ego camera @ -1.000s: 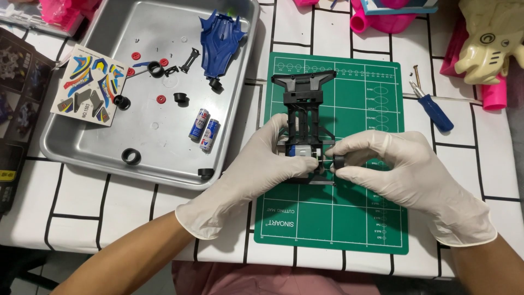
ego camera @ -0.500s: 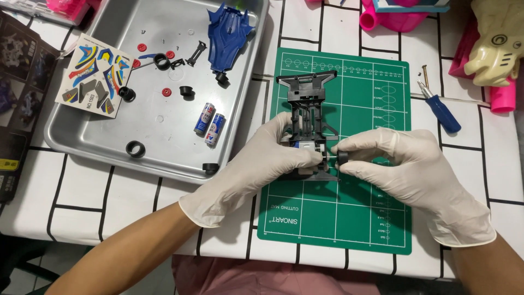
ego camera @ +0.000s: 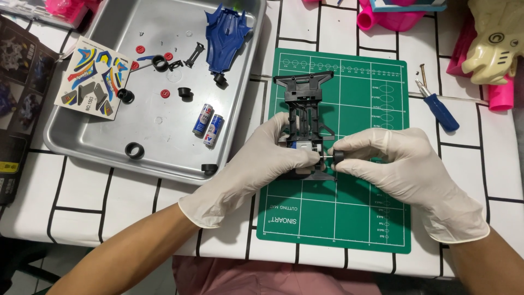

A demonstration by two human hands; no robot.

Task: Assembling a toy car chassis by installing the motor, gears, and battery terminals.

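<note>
A black toy-car chassis (ego camera: 305,117) is laid lengthwise on a green cutting mat (ego camera: 355,218), apparently so that small parts are kept on a flat surface that does not slip. The near end of the chassis is steadied by the left hand (ego camera: 262,164), whose gloved fingers are closed around its left side and partly hide a pale blue-and-white component there. A small black wheel (ego camera: 338,157) is pinched between thumb and forefinger of the right hand (ego camera: 404,175) and is held against the chassis's right side on a short metal axle; whether it is fully seated cannot be told. Loose parts are kept in one metal tray (ego camera: 71,147) to the left, whose raised rim appears to stop them rolling away. In the tray can be counted one blue body shell (ego camera: 226,24), two cylindrical batteries (ego camera: 208,124), at least five black tyres or rings (ego camera: 134,150) (one resting at the near rim), and roughly four small red discs (ego camera: 165,93). One decal sheet (ego camera: 90,76) is propped on the tray's left edge. One blue-handled screwdriver (ego camera: 436,106) is laid just right of the mat, within reach of the right hand.
</note>
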